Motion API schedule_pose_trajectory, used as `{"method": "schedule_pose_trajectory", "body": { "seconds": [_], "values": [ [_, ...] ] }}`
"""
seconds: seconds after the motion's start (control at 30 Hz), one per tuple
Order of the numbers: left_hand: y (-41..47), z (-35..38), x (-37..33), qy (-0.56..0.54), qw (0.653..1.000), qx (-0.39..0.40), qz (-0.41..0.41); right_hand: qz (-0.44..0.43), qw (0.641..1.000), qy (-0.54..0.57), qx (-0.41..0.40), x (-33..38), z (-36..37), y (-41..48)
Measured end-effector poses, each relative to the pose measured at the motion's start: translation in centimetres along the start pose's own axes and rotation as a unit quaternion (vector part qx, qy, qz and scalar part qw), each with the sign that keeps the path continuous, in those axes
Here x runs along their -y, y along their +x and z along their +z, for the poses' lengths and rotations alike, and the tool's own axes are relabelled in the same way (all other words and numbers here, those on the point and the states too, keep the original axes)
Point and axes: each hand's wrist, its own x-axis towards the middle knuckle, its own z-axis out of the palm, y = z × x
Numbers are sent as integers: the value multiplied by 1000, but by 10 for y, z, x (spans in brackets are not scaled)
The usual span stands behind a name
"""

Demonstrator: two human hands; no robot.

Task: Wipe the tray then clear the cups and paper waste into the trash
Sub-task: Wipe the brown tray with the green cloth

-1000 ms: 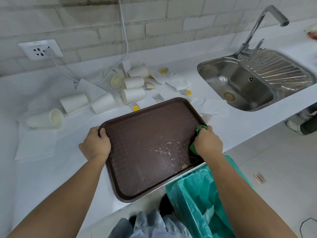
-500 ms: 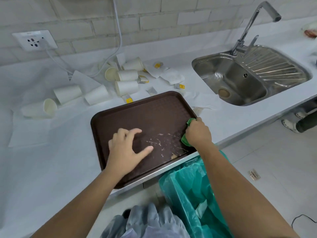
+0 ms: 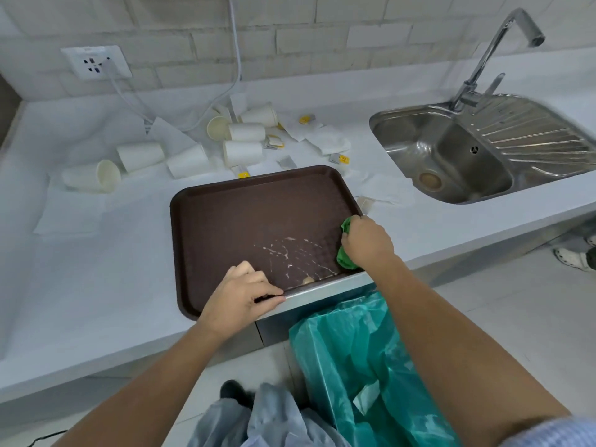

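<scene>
Tray (image 3: 225,221): brown, flat on the desk (image 3: 113,285), its near rim at the front lip.

Left hand (image 3: 238,295) at the tray's 6 o'clock, grip clamped on the near rim, probably to pin the tray against the push of wiping.

Right hand (image 3: 367,243) at 3 o'clock, grip closed round a bunched green cloth (image 3: 345,228) that sits against the right rim.

Pale streaks (image 3: 290,253) lie toward 5 o'clock on the tray, just beside the cloth and not yet wiped.

Cups (image 3: 240,153) lie tipped over from 10 to 12 o'clock beyond the tray, among paper napkins (image 3: 329,141).

Trash bin (image 3: 354,350), with a green liner, stands on the floor under the desk edge at 5 o'clock. It looks placed for a short drop. Sink (image 3: 467,162) at 2 o'clock.
</scene>
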Motion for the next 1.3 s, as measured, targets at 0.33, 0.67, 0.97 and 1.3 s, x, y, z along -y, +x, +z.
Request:
{"method": "schedule_pose_trajectory", "body": {
  "seconds": [0.33,0.67,0.97,1.3],
  "values": [
    [4,0,-11,-56,997,6,-61,39,997,28,64,1,-16,-32],
    [5,-1,-12,-51,997,8,-62,-35,989,-104,100,-18,-25,-36],
    [5,4,-10,-66,996,-2,-51,-10,996,-56,70,35,-1,-62],
    [-4,-30,22,23,968,-177,-178,-32,995,7,95,42,1,-60]
  ]
}}
